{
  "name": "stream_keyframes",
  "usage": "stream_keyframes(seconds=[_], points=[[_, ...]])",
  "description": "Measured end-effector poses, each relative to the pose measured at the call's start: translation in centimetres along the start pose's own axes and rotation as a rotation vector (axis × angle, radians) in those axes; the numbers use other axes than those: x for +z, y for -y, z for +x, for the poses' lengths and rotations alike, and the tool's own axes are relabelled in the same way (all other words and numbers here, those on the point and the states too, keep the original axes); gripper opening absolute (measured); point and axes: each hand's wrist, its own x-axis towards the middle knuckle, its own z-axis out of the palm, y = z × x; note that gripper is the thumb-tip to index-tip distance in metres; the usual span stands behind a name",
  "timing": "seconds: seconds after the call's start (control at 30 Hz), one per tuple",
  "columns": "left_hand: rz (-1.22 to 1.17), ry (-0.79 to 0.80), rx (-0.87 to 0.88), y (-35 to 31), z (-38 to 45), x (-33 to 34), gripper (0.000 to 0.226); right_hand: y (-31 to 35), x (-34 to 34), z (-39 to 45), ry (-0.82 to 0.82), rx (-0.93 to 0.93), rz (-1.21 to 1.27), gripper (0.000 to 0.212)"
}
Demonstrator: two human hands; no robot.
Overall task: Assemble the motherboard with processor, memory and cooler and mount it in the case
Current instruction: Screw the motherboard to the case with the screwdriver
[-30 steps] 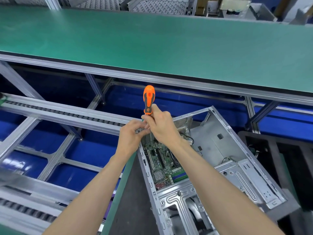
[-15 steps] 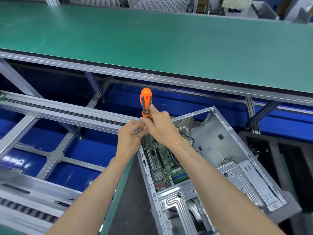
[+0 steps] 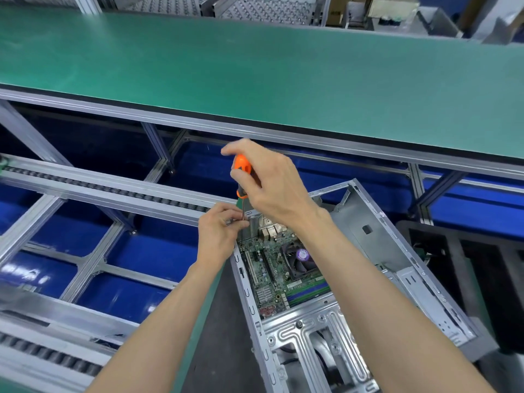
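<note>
At the case [image 3: 402, 268] rim, right hand [image 3: 272, 182] fingers grip the screwdriver [image 3: 242, 171]; left hand [image 3: 218, 234] pinches its shaft.

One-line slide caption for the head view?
Right hand holds an orange screwdriver, left hand steadying its shaft at the case corner.

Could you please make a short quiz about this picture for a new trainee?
1. True or false: the cooler already sits on the motherboard inside the case.
2. Which hand grips the orange handle of the screwdriver? A) left B) right C) neither
3. Fill in: the left hand pinches the screwdriver's thin metal ____ at the case's far corner.

Key: 1. True. 2. B, the right hand. 3. shaft.
</note>
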Motion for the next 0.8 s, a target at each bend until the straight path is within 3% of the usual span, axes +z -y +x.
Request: stream_keyframes(seconds=[0.1, 0.27, 0.43, 0.5, 0.6, 0.73, 0.8], points=[[0.003, 0.0, 0.029, 0.0, -0.2, 0.0, 0.007, 0.5, -0.4, 0.1, 0.016, -0.059, -0.211, 0.01], [-0.038, 0.031, 0.021, 0.2, -0.3, 0.0, 0.008, 1.2, -0.5, 1.3, 0.148, -0.041, -0.657, 0.034], [-0.005, -0.027, -0.009, 0.6, -0.4, 0.2, 0.007, 2.3, -0.9, 2.1, 0.354, -0.074, -0.539, 0.024], [-0.01, -0.006, -0.006, 0.8, -0.4, 0.3, 0.006, 2.4, -1.1, 2.4, 0.346, -0.037, -0.591, 0.019], [-0.018, 0.024, 0.008, 1.0, -0.3, 0.3, 0.005, 2.3, -1.5, 2.5, 0.3, -0.006, -0.704, 0.031], [-0.036, -0.021, 0.005, 1.1, -0.4, 0.4, 0.006, 3.1, -1.6, 2.8, 0.448, -0.051, -0.591, 0.025], [-0.046, -0.038, 0.005, 1.2, -0.6, 0.4, 0.007, 3.3, -1.3, 2.7, 0.436, -0.062, -0.59, 0.023]])
